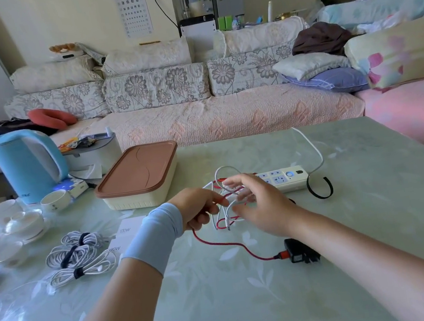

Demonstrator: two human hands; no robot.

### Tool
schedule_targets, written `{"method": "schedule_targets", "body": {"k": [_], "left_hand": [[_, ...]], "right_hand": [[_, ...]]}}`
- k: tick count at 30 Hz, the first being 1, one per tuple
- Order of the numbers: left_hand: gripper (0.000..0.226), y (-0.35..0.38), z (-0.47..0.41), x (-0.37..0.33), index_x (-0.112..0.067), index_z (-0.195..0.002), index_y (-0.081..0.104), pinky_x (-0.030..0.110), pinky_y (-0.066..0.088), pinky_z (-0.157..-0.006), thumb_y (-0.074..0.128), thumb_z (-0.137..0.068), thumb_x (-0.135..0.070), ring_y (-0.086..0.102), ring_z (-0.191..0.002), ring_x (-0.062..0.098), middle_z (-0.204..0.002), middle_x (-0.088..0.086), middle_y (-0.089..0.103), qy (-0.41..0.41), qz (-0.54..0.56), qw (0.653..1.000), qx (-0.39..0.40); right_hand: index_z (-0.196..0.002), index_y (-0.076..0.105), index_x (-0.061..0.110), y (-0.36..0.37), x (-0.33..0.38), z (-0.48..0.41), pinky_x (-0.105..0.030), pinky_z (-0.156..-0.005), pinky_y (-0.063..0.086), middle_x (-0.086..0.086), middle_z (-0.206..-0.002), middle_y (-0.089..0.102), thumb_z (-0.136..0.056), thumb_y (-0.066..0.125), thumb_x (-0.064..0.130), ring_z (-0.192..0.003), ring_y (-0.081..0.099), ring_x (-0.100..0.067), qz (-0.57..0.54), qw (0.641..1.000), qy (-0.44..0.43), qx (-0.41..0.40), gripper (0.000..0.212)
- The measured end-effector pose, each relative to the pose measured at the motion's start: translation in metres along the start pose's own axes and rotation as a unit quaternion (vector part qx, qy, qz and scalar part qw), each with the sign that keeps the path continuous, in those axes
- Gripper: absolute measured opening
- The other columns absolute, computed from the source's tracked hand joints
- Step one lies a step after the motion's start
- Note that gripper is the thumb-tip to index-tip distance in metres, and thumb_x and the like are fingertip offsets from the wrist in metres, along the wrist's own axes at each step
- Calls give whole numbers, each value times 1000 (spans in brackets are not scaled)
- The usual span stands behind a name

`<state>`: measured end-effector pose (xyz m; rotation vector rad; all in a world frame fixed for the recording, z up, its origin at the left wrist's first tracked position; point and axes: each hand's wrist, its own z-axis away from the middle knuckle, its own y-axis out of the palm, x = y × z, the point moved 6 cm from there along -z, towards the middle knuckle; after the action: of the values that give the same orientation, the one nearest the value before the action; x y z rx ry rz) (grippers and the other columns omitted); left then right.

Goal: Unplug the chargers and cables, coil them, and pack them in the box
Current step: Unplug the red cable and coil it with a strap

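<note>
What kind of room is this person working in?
Probably a home living room: a long floral sofa with pillows, a blue kettle beside teacups on the table.

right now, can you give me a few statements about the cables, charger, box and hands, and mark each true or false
1. The box has its lid on. True.
2. The black charger is plugged into the power strip. False: it lies loose on the table, apart from the strip, with the red cable attached to it.
3. The coiled white cables lie on the table, outside the box. True.
4. The kettle is red. False: it is light blue.
5. The left hand pinches the red cable. True.
</note>
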<state>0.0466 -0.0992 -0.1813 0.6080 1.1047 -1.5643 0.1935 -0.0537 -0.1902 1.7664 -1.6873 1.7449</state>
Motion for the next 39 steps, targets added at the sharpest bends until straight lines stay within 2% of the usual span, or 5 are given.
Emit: {"method": "schedule_targets", "body": {"k": [17,22,27,35,39], "left_hand": [[53,-41,2,-23,-21,-42,28,21,7,-40,40,-94,-18,17,-35,10,-40,-5,19,211,461,860,-53],[31,-69,5,-9,-14,-65,60,29,50,-56,47,-93,-17,58,-51,23,-60,8,61,193,-67,907,-367],[64,-42,-2,-17,-15,-129,57,32,36,-102,42,-73,13,48,-117,31,-127,11,56,240,-287,864,-336],[7,3,9,-41,-14,-91,64,32,46,-86,59,-86,-15,53,-87,20,-97,1,54,401,-249,839,-270],[39,1,8,-45,-17,-58,51,20,37,-71,59,-81,-46,45,-74,13,-74,-3,48,381,-238,858,-249]], "right_hand": [[-106,73,36,-25,-49,-13,-34,-87,49,12,-105,72,-93,59,43,-103,64,-15,228,960,156,-45,20],[-93,78,28,-30,-34,-21,-29,-70,41,3,-92,62,-88,70,35,-93,59,-19,199,970,75,-119,12],[-81,76,14,-25,-8,-21,-22,-72,33,5,-89,52,-83,77,26,-91,52,-17,199,963,-24,-179,13],[-77,58,14,-22,6,-11,-35,-61,43,6,-76,58,-91,66,31,-67,52,-15,156,970,-77,-169,24],[-87,61,21,-25,0,-10,-33,-70,50,9,-82,71,-96,60,40,-78,65,-11,94,985,-31,-139,21]]}}
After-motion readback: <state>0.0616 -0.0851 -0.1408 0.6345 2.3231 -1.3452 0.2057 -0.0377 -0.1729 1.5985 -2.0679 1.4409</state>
